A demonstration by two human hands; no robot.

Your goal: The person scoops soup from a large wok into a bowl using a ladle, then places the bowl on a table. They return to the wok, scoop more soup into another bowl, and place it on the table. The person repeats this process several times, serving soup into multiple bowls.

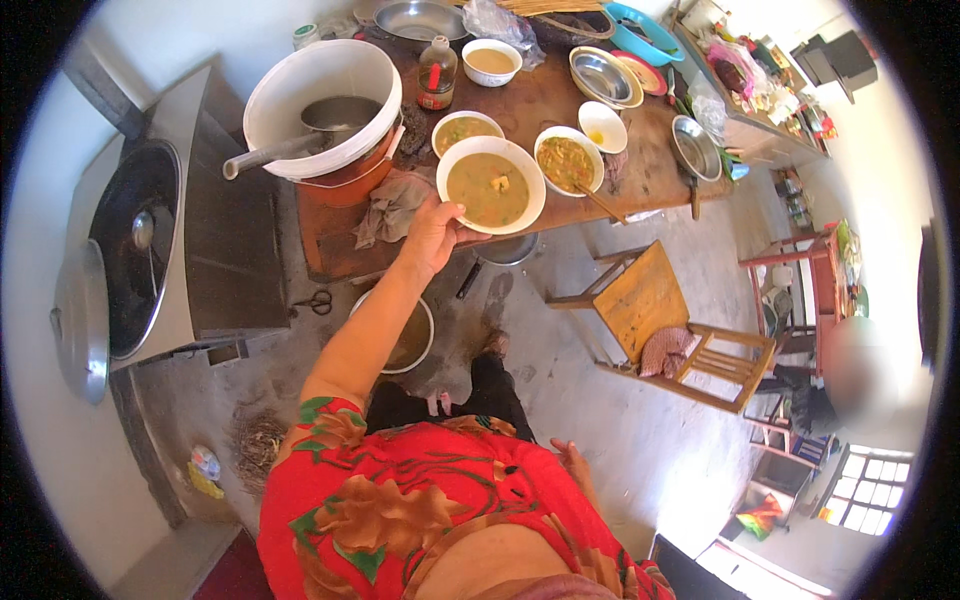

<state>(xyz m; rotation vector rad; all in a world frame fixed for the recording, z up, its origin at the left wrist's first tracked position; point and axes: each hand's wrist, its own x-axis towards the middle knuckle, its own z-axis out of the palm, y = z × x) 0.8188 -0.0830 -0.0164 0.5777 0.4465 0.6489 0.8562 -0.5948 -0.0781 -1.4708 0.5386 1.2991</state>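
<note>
My left hand (432,236) is closed on the rim of a white bowl of soup (490,187), thumb over the edge, at the near side of the brown table (640,185). Cloudy broth fills the bowl, with a pale lump floating in it. Just behind stands another bowl of soup (467,128), partly covered by the held one. To its right is a bowl of chunky food (566,163) with chopsticks (603,205) leaning out over the edge. My right hand (574,466) hangs low beside my body, fingers loosely apart, holding nothing that I can see.
A large white bucket (262,100) with a long-handled ladle (285,150) stands at left, near a grey rag (392,208) and a bottle (437,75). Left lies a stove with a wok (120,240). A wooden chair (640,300) and a floor basin (428,345) sit below the table.
</note>
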